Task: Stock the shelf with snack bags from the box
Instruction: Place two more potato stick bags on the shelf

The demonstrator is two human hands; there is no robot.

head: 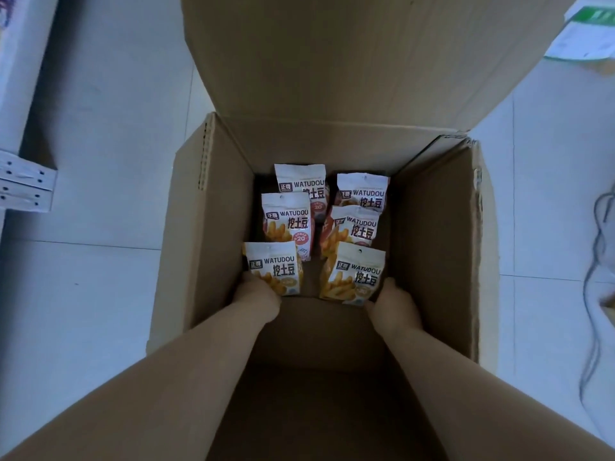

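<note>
An open cardboard box (213, 227) stands on the floor below me, with several white snack bags printed WATUDOU lying on its bottom in two rows. Both my arms reach down into it. My left hand (256, 296) grips the lower edge of the near-left yellow bag (274, 264). My right hand (394, 307) holds the lower right corner of the near-right yellow bag (357, 271). My fingertips are hidden under the bags. Red-printed bags (288, 221) lie further back.
The box's far flap (349, 61) stands up and open. A white shelf unit (23, 94) stands at the left on the pale tiled floor. Papers with a green patch (585, 31) lie at the top right, and a cable (599, 244) runs along the right edge.
</note>
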